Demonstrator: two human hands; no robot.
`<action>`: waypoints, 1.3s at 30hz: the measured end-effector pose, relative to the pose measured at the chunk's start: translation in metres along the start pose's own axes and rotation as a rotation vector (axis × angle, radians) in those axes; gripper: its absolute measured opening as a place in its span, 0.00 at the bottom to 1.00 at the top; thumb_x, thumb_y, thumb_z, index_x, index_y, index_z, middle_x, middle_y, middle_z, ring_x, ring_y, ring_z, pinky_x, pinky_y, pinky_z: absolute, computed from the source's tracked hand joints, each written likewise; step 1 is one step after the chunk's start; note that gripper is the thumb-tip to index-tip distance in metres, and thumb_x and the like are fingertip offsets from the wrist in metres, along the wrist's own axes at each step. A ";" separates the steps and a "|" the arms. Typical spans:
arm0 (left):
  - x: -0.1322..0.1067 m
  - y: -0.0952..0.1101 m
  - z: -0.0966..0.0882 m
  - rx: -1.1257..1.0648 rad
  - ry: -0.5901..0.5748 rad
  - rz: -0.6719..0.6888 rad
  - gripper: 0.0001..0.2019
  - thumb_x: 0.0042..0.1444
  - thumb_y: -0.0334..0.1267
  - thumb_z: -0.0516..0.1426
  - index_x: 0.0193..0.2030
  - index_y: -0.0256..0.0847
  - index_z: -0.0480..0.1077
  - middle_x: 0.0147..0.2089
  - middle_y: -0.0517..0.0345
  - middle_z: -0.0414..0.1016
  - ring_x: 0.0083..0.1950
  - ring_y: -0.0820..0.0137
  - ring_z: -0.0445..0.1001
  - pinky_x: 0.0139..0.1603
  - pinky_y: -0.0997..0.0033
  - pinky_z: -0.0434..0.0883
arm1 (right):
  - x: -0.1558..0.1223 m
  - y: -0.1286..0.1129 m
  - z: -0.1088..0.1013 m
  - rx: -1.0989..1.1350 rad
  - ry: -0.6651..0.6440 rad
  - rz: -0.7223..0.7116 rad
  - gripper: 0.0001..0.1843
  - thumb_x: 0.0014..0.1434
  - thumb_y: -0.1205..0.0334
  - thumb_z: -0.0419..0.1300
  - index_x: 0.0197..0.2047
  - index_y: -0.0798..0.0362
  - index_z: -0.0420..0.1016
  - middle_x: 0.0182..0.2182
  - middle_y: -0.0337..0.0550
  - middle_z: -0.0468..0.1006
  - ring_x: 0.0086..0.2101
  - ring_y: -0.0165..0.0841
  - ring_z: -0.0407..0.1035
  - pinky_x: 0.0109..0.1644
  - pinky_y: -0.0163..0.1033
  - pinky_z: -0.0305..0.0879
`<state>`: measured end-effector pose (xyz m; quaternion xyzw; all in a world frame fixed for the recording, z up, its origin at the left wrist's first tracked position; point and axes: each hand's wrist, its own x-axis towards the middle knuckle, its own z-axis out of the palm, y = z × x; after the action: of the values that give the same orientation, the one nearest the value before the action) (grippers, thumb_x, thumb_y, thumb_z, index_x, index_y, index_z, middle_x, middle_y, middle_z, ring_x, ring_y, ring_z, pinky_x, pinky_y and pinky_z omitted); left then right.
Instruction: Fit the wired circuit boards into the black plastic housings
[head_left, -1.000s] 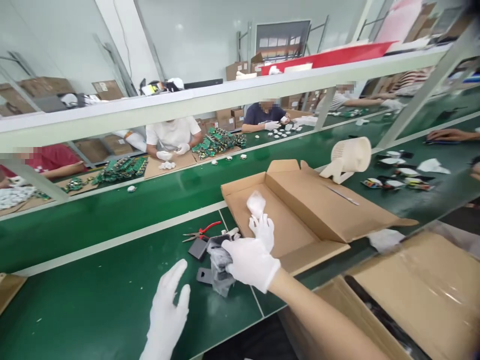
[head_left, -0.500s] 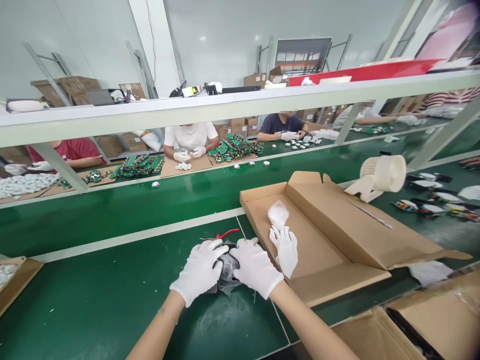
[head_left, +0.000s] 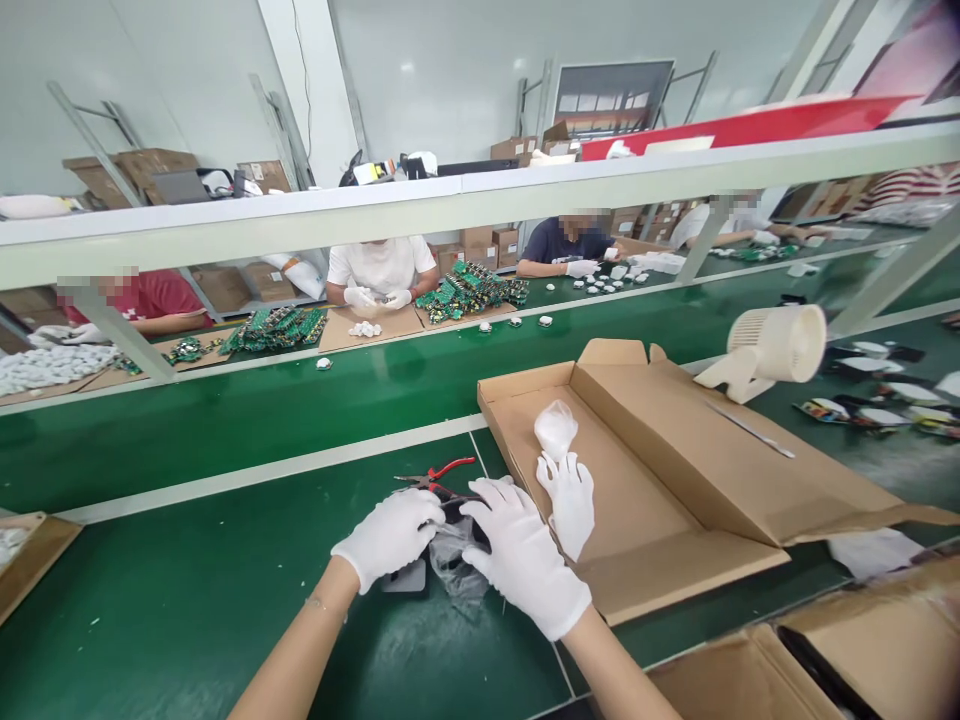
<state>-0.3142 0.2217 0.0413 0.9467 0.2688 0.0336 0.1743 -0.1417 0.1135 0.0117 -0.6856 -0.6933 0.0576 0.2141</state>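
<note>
- the left hand (head_left: 394, 538), in a white glove, reaches in over the counter (head_left: 187, 590) with its fingers bent and close together at the near side of a clear plastic bag (head_left: 456, 568).
- the right hand (head_left: 525, 560), gloved too, arches over the bag's other side, thumb well parted from the forefinger, the fingers about half open.
- whether either set of fingers has a firm hold of the bag or of what is in it, i cannot tell; the fingertips hide that spot.
- the bag lies crumpled on the counter between the two hands, with a dark thing (head_left: 451, 510) partly showing at its upper end.
- a flat grey piece (head_left: 405, 577) rests on the counter just below the left hand, beside the bag.
- pliers (head_left: 442, 472) with red handles lie just beyond the left hand's fingers.
- to the right is an open cardboard box (head_left: 630, 490); a loose white glove (head_left: 571, 505) lies in it, near the right hand, with a small white translucent bag (head_left: 556, 430) by its fingertips.
- a thin metal strip (head_left: 750, 430) lies on the box lid, and a cream fan (head_left: 776, 345) stands near the lid's far edge.
- across the counter, gloved co-workers sit by heaps of green circuit boards (head_left: 472, 290) and small white parts (head_left: 56, 368).
</note>
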 end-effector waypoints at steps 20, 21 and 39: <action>-0.031 0.057 0.029 -0.537 0.283 -0.121 0.30 0.60 0.41 0.48 0.70 0.44 0.47 0.68 0.55 0.55 0.66 0.66 0.61 0.65 0.64 0.64 | -0.047 -0.024 -0.026 1.271 0.147 0.456 0.24 0.54 0.48 0.58 0.49 0.55 0.72 0.52 0.42 0.69 0.51 0.25 0.67 0.61 0.30 0.65; -0.028 0.064 0.031 -0.523 0.296 -0.162 0.29 0.61 0.41 0.47 0.69 0.44 0.50 0.68 0.56 0.57 0.66 0.67 0.61 0.66 0.64 0.63 | -0.045 -0.027 -0.024 1.339 0.146 0.440 0.27 0.54 0.47 0.58 0.53 0.53 0.70 0.55 0.42 0.67 0.52 0.26 0.66 0.63 0.31 0.65; -0.023 0.068 0.011 -0.666 0.820 -0.342 0.09 0.56 0.37 0.52 0.28 0.38 0.68 0.28 0.61 0.69 0.30 0.75 0.65 0.32 0.77 0.63 | -0.065 -0.052 0.029 2.214 0.056 0.602 0.30 0.58 0.49 0.54 0.62 0.31 0.51 0.65 0.32 0.51 0.64 0.30 0.54 0.62 0.45 0.66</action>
<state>-0.2985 0.1517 0.0553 0.6927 0.4392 0.4538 0.3483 -0.2029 0.0535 -0.0088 -0.2602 -0.0653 0.6694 0.6928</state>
